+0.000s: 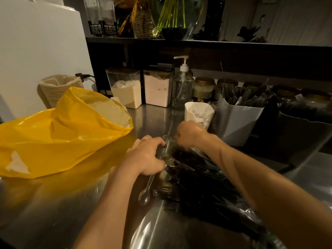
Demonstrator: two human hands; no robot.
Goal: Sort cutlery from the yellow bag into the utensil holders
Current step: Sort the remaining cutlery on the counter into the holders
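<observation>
While you worked at the steel counter (53,212), left hand (145,155): gripped clear cutlery (167,150) at frame centre, a clear spoon (144,195) reaching out beneath it.
Right hand (188,133): just beside your left, fingers curled down out of sight; I cannot tell its grip.
Black cutlery (197,177): piled lower right of centre.
Yellow bag (62,133): lay open at left.
Utensil holder (237,123): stood right of centre, holding dark cutlery.

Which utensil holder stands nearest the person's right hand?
The white paper cup, just behind the right hand; the grey folded holder and black holder stand farther right.
</observation>
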